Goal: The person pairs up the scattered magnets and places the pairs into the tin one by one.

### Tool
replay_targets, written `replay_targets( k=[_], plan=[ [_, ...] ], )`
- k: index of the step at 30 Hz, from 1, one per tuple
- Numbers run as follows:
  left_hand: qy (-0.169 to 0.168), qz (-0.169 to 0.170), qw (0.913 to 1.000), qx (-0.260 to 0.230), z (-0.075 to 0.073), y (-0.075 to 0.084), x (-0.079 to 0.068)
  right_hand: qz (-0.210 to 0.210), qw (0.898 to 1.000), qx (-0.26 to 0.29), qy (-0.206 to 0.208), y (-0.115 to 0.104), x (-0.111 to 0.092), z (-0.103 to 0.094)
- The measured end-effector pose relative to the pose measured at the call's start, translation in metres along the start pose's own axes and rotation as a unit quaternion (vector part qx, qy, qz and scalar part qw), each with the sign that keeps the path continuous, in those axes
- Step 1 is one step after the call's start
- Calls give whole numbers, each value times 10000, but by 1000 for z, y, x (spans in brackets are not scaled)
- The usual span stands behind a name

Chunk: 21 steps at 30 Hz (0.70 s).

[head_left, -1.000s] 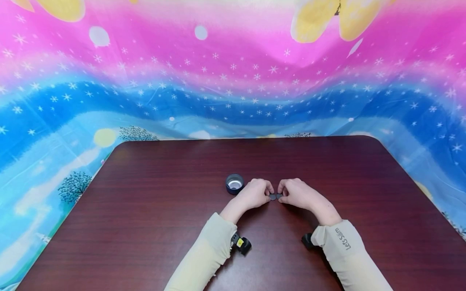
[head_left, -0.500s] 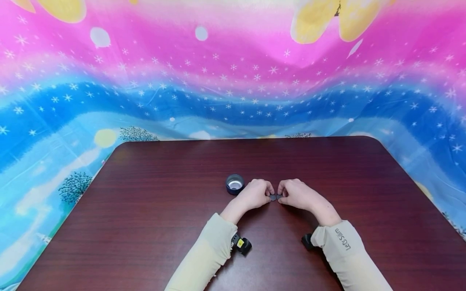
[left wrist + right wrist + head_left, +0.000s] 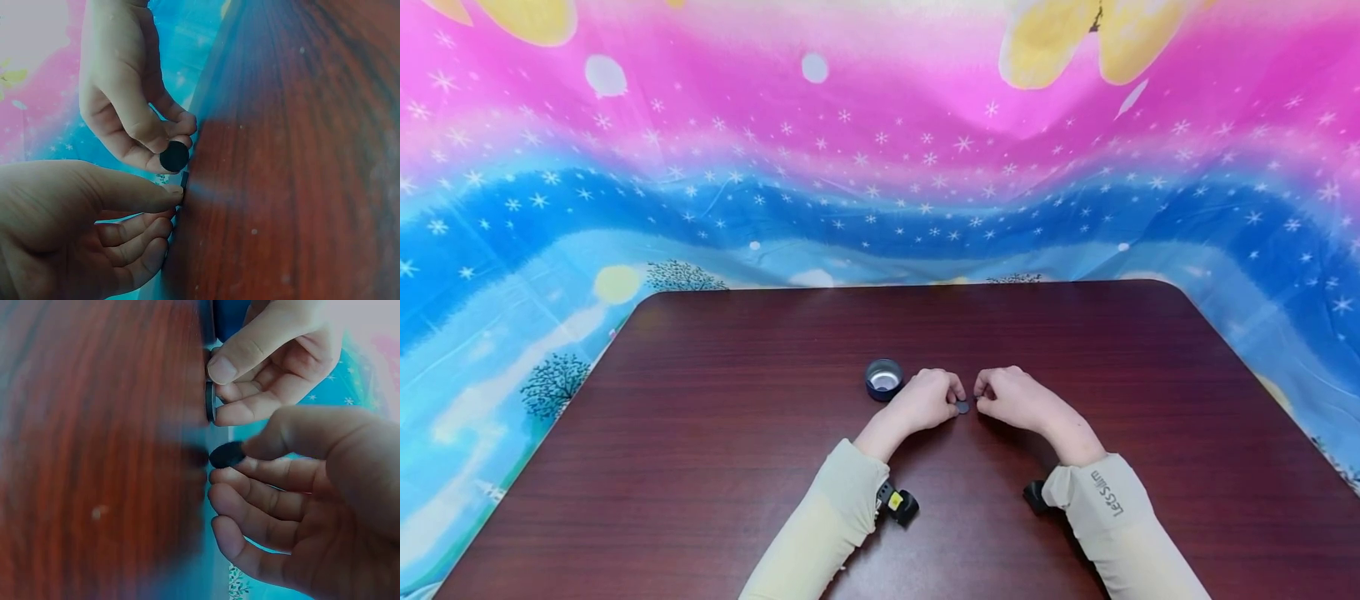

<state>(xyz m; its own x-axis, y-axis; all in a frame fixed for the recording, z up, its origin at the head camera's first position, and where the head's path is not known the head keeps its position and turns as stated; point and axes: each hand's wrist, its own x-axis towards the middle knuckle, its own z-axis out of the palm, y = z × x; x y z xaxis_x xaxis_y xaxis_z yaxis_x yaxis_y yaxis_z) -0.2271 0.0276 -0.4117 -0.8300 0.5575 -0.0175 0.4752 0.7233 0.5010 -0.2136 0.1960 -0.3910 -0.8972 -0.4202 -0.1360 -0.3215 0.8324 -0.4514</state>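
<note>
A flat black disc (image 3: 962, 407) lies at the fingertips of my left hand (image 3: 925, 395), whose thumb and index finger grip its edge at the tabletop. In the right wrist view this disc (image 3: 210, 402) appears nearly edge-on. My right hand (image 3: 1017, 395) pinches a second black disc (image 3: 174, 156) between thumb and index finger, tilted up with its face toward the left wrist camera. Its other fingers are loosely bent in the right wrist view, below the disc (image 3: 227, 454). A small gap separates the two discs. In the head view the right disc is mostly hidden by fingers.
A small round dark bowl (image 3: 883, 381) with a silvery inside stands just left of my left hand. The dark red wood-grain table (image 3: 760, 358) spreads around both hands. A patterned cloth (image 3: 880, 167) hangs behind its far edge.
My right hand has lifted and tilted its disc, which lay flat beside the other, and drawn it slightly to the right. The left hand and its disc have stayed still.
</note>
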Motion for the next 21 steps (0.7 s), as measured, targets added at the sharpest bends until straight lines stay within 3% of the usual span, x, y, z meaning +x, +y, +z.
replay_targets(
  k=[11, 21],
  plan=[
    [40, -11, 10000, -20, 0, 0, 0, 143, 9998, 47, 143, -1, 1, 1],
    [97, 63, 9999, 29, 1, 0, 0, -110, 9998, -139, 87, 0, 1, 3]
  ],
)
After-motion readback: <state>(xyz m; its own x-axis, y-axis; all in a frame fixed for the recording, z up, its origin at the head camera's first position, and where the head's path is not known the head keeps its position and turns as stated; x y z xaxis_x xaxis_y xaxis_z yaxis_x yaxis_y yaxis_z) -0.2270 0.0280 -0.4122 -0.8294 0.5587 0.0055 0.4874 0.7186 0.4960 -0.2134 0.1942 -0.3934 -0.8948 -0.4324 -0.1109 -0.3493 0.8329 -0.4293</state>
